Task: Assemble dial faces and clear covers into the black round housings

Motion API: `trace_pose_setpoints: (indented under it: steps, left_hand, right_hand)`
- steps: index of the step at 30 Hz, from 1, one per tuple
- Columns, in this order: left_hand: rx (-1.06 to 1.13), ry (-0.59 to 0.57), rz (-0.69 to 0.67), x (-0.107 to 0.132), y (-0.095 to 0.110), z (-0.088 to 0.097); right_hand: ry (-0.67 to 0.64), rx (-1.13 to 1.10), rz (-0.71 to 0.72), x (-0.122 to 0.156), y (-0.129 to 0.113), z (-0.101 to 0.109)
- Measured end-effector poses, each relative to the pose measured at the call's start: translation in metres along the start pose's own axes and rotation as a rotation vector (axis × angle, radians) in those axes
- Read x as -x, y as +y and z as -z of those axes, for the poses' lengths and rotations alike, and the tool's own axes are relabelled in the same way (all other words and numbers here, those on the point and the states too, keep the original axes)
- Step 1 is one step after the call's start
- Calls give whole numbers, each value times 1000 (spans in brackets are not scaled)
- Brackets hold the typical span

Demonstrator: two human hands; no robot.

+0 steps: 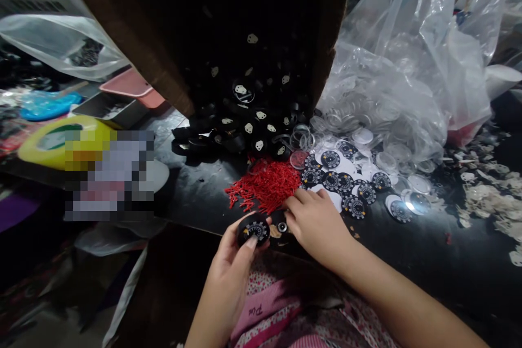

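My left hand (pixel 234 261) is closed around a round black gauge (pixel 253 230) with a printed dial face, the thumb lying over its lower edge. To its right, my right hand (pixel 316 220) reaches to the near edge of a pile of small red pointers (pixel 267 182). Its fingers are bent together, and whatever is between the fingertips is hidden. A small round black-and-silver part (pixel 282 227) lies by that hand. Just beyond are several loose black dial discs (pixel 331 180) with white markings, spread over white discs and clear round covers (pixel 385 162).
A large cardboard box (pixel 163 54) on its side holds black round housings (pixel 232 141) with pale tags. Clear plastic bags (pixel 391 81) stand at right, near scattered off-white pieces (pixel 489 196). At left are a yellow tape roll (pixel 36 144), metal tray (pixel 122 111) and pink tray (pixel 130 84).
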State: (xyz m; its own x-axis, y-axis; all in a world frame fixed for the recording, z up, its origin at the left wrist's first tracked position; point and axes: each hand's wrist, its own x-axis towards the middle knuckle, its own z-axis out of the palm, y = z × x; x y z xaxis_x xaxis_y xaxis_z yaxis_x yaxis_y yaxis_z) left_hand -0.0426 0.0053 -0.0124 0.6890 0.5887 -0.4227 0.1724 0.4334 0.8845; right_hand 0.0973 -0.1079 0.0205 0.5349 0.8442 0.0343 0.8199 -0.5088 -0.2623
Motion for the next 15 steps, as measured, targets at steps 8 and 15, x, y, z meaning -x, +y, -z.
trace_pose_setpoints:
  steps: [8, 15]
  left_hand:
    - [350, -22, 49, -4, 6, -24]
    - [408, -79, 72, -5, 12, -36]
  right_hand:
    - [13, 29, 56, -11, 2, -7]
    - [108, -193, -36, 14, 7, -1]
